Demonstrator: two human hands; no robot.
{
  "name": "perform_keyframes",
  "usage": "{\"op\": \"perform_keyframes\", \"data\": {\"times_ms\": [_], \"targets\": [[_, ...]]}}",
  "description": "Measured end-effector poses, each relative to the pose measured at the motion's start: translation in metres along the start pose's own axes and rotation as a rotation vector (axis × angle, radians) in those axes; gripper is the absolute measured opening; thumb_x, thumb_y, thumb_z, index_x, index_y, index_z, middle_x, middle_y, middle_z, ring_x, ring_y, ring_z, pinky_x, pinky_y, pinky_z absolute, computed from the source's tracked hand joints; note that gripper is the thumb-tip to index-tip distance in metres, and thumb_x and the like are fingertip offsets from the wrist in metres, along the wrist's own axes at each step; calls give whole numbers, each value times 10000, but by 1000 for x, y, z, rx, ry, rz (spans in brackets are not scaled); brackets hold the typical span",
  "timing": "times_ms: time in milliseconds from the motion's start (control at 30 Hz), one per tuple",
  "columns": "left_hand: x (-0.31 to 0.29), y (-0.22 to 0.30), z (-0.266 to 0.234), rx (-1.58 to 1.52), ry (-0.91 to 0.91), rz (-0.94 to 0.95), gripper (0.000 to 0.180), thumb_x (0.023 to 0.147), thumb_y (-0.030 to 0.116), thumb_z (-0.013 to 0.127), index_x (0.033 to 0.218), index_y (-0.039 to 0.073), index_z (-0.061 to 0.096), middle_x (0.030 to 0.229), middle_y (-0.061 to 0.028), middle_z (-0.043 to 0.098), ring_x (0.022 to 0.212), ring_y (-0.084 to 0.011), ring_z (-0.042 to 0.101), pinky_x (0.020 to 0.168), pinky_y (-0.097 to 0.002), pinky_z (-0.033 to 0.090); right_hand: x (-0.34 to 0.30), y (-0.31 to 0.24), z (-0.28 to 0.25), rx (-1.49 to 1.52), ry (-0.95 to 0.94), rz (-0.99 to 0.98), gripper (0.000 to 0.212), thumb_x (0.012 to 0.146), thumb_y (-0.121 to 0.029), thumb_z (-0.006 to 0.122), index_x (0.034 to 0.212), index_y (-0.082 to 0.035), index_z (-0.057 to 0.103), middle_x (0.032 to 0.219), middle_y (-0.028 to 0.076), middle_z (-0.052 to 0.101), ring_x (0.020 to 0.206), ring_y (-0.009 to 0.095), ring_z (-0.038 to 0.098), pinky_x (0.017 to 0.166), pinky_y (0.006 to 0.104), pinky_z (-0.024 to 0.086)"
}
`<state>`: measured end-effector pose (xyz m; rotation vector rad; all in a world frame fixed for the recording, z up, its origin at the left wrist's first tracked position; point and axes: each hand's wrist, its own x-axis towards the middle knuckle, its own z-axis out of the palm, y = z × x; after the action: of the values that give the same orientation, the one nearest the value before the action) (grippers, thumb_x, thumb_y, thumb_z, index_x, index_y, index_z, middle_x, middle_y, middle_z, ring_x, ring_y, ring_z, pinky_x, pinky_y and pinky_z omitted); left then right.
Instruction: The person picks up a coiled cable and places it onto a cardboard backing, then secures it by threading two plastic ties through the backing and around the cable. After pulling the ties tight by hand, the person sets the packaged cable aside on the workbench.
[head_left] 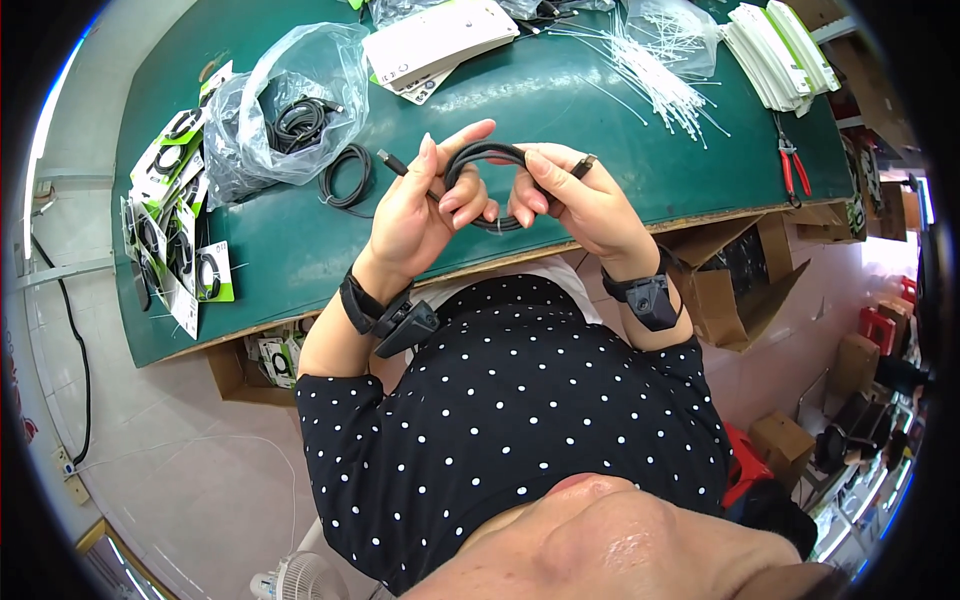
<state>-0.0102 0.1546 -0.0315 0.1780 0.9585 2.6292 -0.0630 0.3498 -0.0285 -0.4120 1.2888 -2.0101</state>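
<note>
Over the near edge of the green table, a black cable (487, 149) is coiled into a loop between my two hands. My left hand (412, 215) grips the loop's left side, its thumb and index finger raised. One plug (389, 160) of the cable sticks out beside that hand. With thumb and fingers, my right hand (585, 205) pinches the right side of the loop. The other plug (584, 166) pokes out past the right thumb. Part of the loop is hidden behind my fingers. Beyond my left hand, another coiled black cable (347, 178) lies on the table.
A clear plastic bag (240, 125) of black cables is at the left, beside packaged cables on cards (180, 215). White cards (440, 45) are stacked at the back. White zip ties (655, 85), more cards (770, 60) and red-handled cutters (792, 168) lie right. Cardboard boxes (735, 290) stand below.
</note>
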Motion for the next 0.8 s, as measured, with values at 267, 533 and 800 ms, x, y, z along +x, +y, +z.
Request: {"op": "perform_keyframes", "data": {"times_ms": [267, 533, 800], "targets": [[-9, -5, 3, 83, 87, -55, 581, 1024, 426, 257, 1409, -1, 337, 679, 35, 347, 569, -83, 364, 756, -338, 440, -3, 0, -4, -15, -87, 54, 389, 1015, -277, 403, 1148, 51, 565, 648, 4, 446, 656, 133, 511, 646, 261, 423], [-7, -11, 1, 417, 6, 20, 435, 1026, 324, 344, 1293, -5, 442, 662, 33, 359, 530, -61, 406, 735, -313, 506, 3, -13, -4, -87, -86, 138, 441, 1014, -344, 393, 1111, 45, 578, 614, 11, 474, 576, 128, 505, 620, 270, 443], [-8, -19, 4, 319, 104, 23, 341, 1018, 258, 396, 1224, -3, 477, 620, 36, 370, 493, -58, 405, 665, -293, 508, 9, -7, -9, 26, -108, 166, 425, 1007, -346, 416, 1085, 35, 586, 602, 8, 482, 517, 104, 472, 601, 276, 474]]}}
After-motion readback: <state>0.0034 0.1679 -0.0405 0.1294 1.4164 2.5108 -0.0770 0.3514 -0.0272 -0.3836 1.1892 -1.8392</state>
